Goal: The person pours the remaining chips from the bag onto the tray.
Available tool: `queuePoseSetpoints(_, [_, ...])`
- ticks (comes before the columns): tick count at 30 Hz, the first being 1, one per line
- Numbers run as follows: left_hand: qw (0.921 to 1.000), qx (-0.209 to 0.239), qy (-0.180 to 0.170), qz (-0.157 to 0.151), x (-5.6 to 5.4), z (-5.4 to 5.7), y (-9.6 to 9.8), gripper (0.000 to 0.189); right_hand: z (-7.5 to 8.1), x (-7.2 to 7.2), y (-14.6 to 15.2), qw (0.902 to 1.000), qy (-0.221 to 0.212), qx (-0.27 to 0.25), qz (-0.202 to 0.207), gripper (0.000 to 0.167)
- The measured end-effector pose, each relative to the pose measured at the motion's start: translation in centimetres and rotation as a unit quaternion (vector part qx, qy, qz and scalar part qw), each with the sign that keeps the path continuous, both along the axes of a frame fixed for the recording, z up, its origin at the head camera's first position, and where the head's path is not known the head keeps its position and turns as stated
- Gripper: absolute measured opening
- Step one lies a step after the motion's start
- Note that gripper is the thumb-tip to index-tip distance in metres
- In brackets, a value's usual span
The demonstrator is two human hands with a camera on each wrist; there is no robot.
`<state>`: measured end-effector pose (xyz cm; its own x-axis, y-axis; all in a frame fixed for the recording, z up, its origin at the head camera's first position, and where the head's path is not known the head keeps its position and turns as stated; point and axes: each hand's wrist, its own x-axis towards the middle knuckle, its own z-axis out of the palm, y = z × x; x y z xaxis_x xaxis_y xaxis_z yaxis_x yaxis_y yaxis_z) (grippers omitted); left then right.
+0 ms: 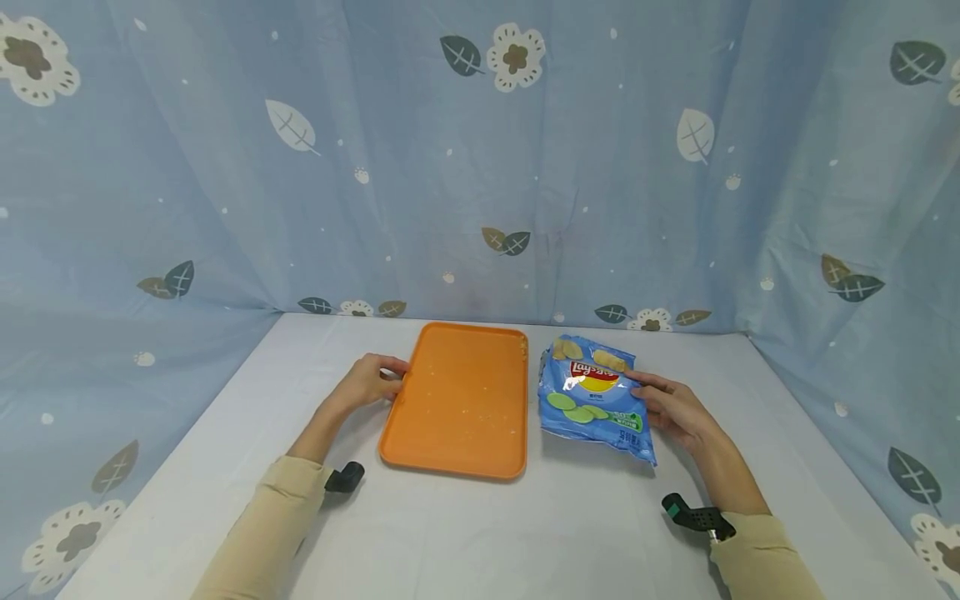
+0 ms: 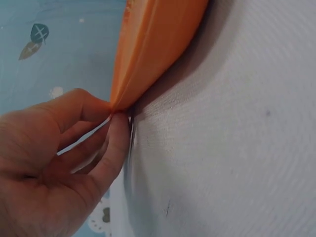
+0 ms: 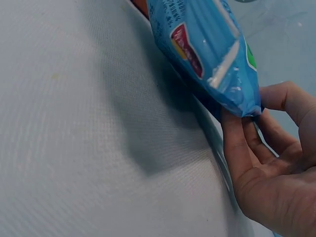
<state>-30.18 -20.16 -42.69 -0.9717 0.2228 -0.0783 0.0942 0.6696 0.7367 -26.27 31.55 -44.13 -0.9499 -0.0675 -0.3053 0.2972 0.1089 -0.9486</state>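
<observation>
An orange rectangular tray (image 1: 459, 400) lies on the white table, with small crumbs on its surface and at its far right corner. My left hand (image 1: 367, 382) pinches the tray's left rim between thumb and fingers; the left wrist view shows the fingertips meeting at the edge of the tray (image 2: 158, 39). To the right of the tray is a blue Lay's chip bag (image 1: 588, 400), its printed front facing up. My right hand (image 1: 675, 410) pinches the bag's right edge. In the right wrist view the chip bag (image 3: 202, 54) casts a shadow on the cloth below it.
A white cloth covers the table (image 1: 480, 533). Blue curtains (image 1: 420, 167) printed with leaves and flowers hang behind it and along both sides. Each wrist carries a black camera mount, one on the left (image 1: 347, 477) and one on the right (image 1: 697, 517).
</observation>
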Motion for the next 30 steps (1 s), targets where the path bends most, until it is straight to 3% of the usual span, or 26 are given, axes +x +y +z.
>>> queuePoseSetpoints(5, [0.9998,0.005,-0.014,0.012,-0.09,-0.04,0.25,0.032,-0.03,0.13,0.02,0.9999,-0.002,-0.015,-0.003,0.055])
queuePoseSetpoints(20, [0.9996,0.016,0.018,0.01,-0.42,-0.28,-0.01,0.032,0.24,-0.2,-0.1,0.9994,-0.007,-0.027,-0.02,0.053])
queuePoseSetpoints(30, [0.9999,0.005,0.007,0.013,-0.76,-0.44,0.17,0.031,0.52,-0.12,-0.07,0.999,-0.011,-0.037,-0.025,0.053])
